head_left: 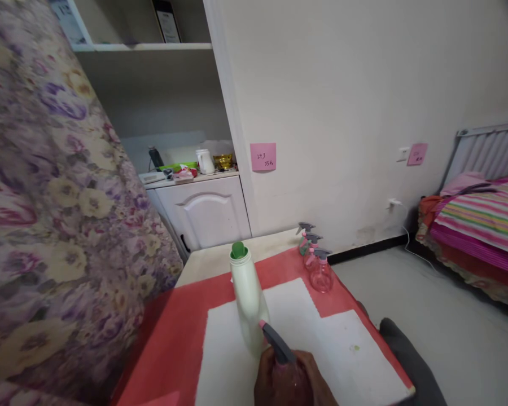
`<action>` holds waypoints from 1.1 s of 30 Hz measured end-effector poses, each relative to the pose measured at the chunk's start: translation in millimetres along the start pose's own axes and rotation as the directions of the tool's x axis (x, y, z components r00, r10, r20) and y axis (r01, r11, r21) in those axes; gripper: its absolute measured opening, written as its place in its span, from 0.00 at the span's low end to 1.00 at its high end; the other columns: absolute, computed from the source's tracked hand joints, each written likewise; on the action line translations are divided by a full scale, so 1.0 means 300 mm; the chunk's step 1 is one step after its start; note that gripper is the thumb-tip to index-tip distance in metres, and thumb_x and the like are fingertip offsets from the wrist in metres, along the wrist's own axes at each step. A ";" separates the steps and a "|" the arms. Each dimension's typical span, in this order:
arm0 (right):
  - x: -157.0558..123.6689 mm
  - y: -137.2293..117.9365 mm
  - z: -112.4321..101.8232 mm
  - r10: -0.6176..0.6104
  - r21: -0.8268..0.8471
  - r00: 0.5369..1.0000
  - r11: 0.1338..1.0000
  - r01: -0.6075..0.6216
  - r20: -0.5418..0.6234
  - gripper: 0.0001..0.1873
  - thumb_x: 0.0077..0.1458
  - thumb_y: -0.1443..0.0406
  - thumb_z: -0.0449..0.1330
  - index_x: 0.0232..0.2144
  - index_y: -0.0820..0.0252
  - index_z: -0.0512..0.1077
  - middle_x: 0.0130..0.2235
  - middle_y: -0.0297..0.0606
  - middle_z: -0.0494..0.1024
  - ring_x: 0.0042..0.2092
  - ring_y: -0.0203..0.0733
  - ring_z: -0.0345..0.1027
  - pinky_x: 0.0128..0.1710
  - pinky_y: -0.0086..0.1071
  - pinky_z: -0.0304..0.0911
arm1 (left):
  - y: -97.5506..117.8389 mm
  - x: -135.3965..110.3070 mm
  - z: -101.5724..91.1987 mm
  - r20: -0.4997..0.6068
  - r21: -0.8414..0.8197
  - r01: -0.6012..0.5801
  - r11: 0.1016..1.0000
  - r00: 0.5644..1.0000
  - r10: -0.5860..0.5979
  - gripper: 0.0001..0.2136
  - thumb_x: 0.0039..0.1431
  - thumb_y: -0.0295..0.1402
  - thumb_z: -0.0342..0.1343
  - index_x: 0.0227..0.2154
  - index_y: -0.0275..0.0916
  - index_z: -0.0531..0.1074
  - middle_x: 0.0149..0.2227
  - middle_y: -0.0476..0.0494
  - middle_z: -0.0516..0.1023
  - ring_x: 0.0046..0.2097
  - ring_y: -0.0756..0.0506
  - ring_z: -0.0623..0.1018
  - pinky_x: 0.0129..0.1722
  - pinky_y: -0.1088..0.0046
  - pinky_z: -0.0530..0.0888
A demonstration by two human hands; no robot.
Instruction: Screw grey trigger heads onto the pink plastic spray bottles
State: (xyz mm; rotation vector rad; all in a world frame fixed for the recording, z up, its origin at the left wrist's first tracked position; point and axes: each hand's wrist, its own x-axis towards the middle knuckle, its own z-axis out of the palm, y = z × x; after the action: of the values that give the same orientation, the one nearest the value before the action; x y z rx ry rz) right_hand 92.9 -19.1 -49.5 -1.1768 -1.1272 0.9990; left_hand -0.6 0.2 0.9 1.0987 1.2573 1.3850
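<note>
At near edge of table (173, 338), just beside white bottle (248, 293) | left hand (296, 386) clasping pink spray bottle (278, 345) | likely handling light, stiff, slick; taking hold at neck | right hand (361, 309) grip: cannot tell

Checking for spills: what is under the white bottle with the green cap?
A white sheet over a red cloth. The white bottle hides the spot beneath its base; the cloth covers the tabletop there.

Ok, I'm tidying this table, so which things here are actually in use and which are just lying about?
In use: right hand, the spray bottle it grips, white green-capped bottle, white sheet.
Lying about: three pink sprayers, pink sticky note, cupboard-top clutter, striped bed.
</note>
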 end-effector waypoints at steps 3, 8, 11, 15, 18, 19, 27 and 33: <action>0.015 -0.013 -0.012 0.024 0.074 0.994 0.997 -0.032 0.106 0.29 0.51 0.43 0.59 0.47 0.53 0.72 0.46 0.41 0.79 0.51 0.53 0.72 0.55 0.43 0.65 | 0.014 0.004 -0.009 0.021 -0.016 -0.001 1.000 1.000 0.002 0.18 0.44 0.50 0.63 0.31 0.41 0.77 0.30 0.46 0.81 0.35 0.42 0.80 0.36 0.71 0.76; 0.010 -0.024 -0.020 0.037 0.092 0.985 0.994 -0.053 0.171 0.25 0.52 0.47 0.60 0.47 0.53 0.70 0.45 0.41 0.79 0.47 0.51 0.74 0.53 0.43 0.65 | 0.079 0.003 -0.028 0.035 -0.021 0.039 0.999 0.999 -0.039 0.20 0.42 0.50 0.65 0.33 0.40 0.76 0.34 0.44 0.83 0.35 0.43 0.80 0.35 0.71 0.76; 0.003 -0.027 -0.034 -0.030 0.106 0.971 0.994 0.005 0.238 0.34 0.41 0.52 0.68 0.51 0.50 0.67 0.49 0.39 0.77 0.51 0.54 0.71 0.54 0.43 0.64 | 0.137 -0.005 -0.036 0.048 -0.065 0.034 0.997 0.998 -0.031 0.20 0.43 0.49 0.66 0.36 0.40 0.76 0.37 0.42 0.83 0.40 0.41 0.81 0.40 0.70 0.76; 0.006 -0.010 -0.051 -0.073 0.112 0.954 0.993 0.041 0.291 0.41 0.35 0.60 0.69 0.55 0.50 0.63 0.56 0.40 0.71 0.58 0.57 0.65 0.58 0.44 0.59 | 0.212 -0.013 -0.052 0.106 -0.057 -0.008 0.998 0.994 0.014 0.20 0.48 0.47 0.64 0.40 0.40 0.75 0.43 0.41 0.82 0.47 0.40 0.79 0.44 0.69 0.75; 0.008 0.015 -0.056 -0.081 0.118 0.960 0.992 0.051 0.269 0.43 0.34 0.62 0.68 0.56 0.53 0.62 0.57 0.43 0.69 0.59 0.58 0.63 0.59 0.46 0.57 | 0.257 -0.015 -0.072 0.156 -0.013 -0.068 0.998 0.985 0.070 0.19 0.49 0.47 0.63 0.41 0.41 0.75 0.46 0.41 0.81 0.48 0.40 0.78 0.46 0.70 0.73; 0.007 0.021 -0.057 -0.074 0.113 0.964 0.993 0.046 0.255 0.43 0.33 0.63 0.69 0.55 0.53 0.62 0.56 0.43 0.69 0.59 0.58 0.63 0.60 0.46 0.56 | 0.269 -0.015 -0.078 0.158 -0.002 -0.085 0.996 0.984 0.084 0.20 0.49 0.48 0.63 0.41 0.41 0.75 0.45 0.41 0.81 0.47 0.40 0.78 0.47 0.70 0.73; -0.001 -0.034 -0.049 -0.063 0.068 0.970 0.997 0.048 0.235 0.38 0.34 0.67 0.67 0.51 0.50 0.64 0.51 0.39 0.73 0.54 0.57 0.68 0.54 0.46 0.63 | 0.310 -0.039 -0.095 0.144 0.122 -0.179 0.976 0.977 0.161 0.18 0.51 0.48 0.61 0.41 0.42 0.76 0.45 0.42 0.82 0.45 0.41 0.79 0.48 0.69 0.73; -0.006 -0.009 -0.050 -0.086 0.073 0.967 0.995 0.070 0.239 0.39 0.37 0.61 0.69 0.53 0.52 0.63 0.53 0.43 0.72 0.56 0.59 0.66 0.56 0.48 0.61 | 0.316 -0.057 -0.093 0.184 0.153 -0.227 0.962 0.963 0.198 0.17 0.52 0.46 0.60 0.40 0.41 0.77 0.42 0.42 0.82 0.42 0.41 0.79 0.46 0.67 0.74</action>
State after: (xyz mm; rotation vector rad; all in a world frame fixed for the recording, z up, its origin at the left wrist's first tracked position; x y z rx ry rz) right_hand 107.4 -23.8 -47.5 -0.9699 -1.3124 1.1312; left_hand -31.9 -24.7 92.9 1.4769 1.1797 1.3261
